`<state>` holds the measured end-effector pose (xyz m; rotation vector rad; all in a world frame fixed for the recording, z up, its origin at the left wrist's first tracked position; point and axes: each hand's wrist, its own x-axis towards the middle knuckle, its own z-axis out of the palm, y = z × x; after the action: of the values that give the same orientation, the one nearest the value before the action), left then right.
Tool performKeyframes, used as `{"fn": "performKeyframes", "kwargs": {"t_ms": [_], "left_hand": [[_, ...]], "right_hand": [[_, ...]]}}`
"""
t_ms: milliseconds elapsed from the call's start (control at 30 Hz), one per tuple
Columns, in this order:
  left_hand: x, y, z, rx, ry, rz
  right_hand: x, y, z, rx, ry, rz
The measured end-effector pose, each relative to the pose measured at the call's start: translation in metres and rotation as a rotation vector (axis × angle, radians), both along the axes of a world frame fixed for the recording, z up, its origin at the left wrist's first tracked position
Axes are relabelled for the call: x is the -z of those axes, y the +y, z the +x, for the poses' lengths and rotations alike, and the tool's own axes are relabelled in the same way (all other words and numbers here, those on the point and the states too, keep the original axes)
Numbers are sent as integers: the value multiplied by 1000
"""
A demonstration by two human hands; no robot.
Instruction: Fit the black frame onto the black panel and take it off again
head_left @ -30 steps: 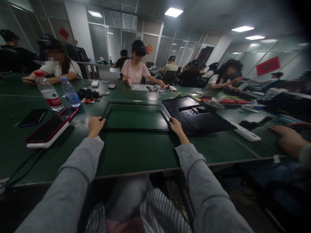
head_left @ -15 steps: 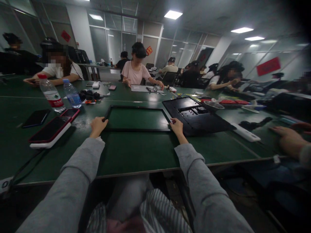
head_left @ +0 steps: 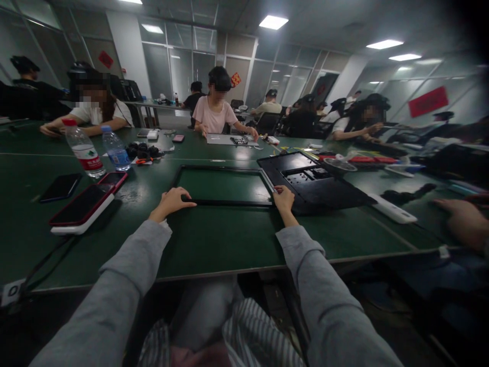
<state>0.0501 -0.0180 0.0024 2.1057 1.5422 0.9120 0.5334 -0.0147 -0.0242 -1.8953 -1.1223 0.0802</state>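
Note:
A thin black rectangular screen bezel (head_left: 237, 203) lies in front of me, with the green tabletop showing through its opening. My left hand (head_left: 171, 202) is at its near left corner, thumb and forefinger curved around the near edge. At the right side, my right hand (head_left: 283, 200) pinches the frame near its near right corner. Just beyond that hand rests a dark laptop shell (head_left: 324, 191), partly opened up with inner parts showing. The bezel's left corner is partly hidden by my left hand.
On the left stand two bottles, one red-capped (head_left: 84, 153) and one blue-capped (head_left: 115, 150), near a red-cased phone (head_left: 82, 204) and a dark phone (head_left: 60, 187). A white power strip (head_left: 393, 209) lies right. Another person's hand (head_left: 464, 221) is at the right edge.
My left hand has shifted from the bezel's left side to its near edge by the corner, its thumb and forefinger now pointing right. My right hand still holds the right side.

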Motion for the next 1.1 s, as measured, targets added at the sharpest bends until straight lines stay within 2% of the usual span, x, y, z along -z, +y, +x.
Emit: {"fn": "performKeyframes", "kwargs": {"t_ms": [133,267,333,400,533,600,633,733,800,967,1100], "left_hand": [[2,6,-4,-9,64,-30],[3,10,-8,-49,10,-46],[2,11,-9,-78,-36,-56],[-1,12,-10,-105,-82,-74],[-11,12,-11,-154,-219,-90],[-17,10,-10,-181,-325,-83],[-19,8,-9,-197,-380,-84],[-24,5,-6,-249,-532,-100],[-24,3,-5,-274,-614,-104],[-23,3,-7,-290,-694,-96],[-24,3,-8,-327,-694,-103]], "right_hand": [[0,2,4,-36,19,21],[-7,4,9,-127,90,145],[-13,2,13,-77,103,225],[-18,-4,24,109,66,316],[-20,-23,60,643,86,429],[-18,-30,78,788,229,424],[-18,-32,84,803,323,407],[-17,-31,88,699,535,280],[-18,-28,81,636,540,226],[-14,-20,60,533,468,318],[-1,-12,61,479,473,319]]}}
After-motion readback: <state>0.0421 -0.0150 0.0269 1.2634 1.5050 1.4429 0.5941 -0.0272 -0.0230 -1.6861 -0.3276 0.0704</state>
